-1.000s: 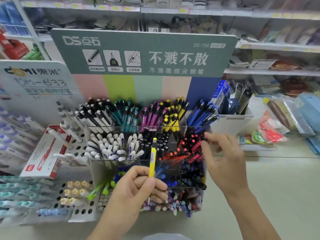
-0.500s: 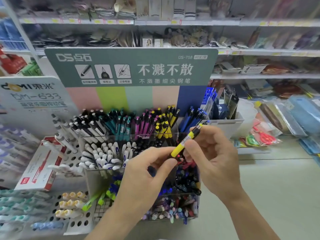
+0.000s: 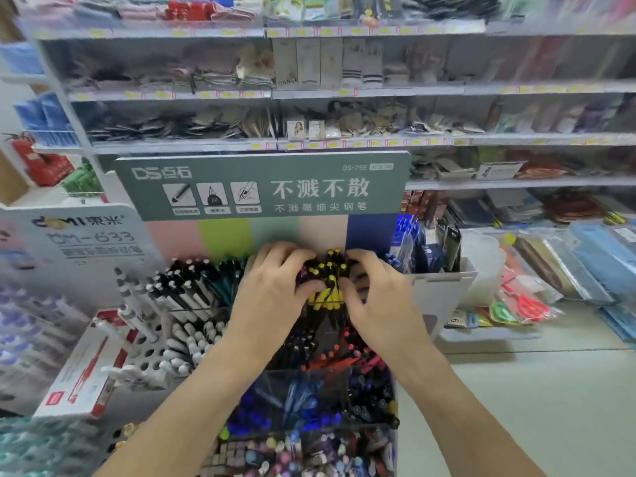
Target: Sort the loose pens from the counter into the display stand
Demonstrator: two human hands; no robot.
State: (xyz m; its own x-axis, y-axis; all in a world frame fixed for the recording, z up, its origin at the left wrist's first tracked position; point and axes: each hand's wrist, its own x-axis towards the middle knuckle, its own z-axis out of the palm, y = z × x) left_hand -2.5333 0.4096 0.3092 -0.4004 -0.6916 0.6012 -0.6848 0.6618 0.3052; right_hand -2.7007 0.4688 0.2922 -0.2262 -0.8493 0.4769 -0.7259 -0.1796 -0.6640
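Head view: my left hand point(image 3: 275, 290) and right hand point(image 3: 375, 297) curl around the yellow pens point(image 3: 325, 287) in the display stand point(image 3: 344, 401), top row — light, stiff, slippery; best pinched mid-barrel.

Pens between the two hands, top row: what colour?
Yellow, with black tips: the yellow pens show best in the head view, the only one here.
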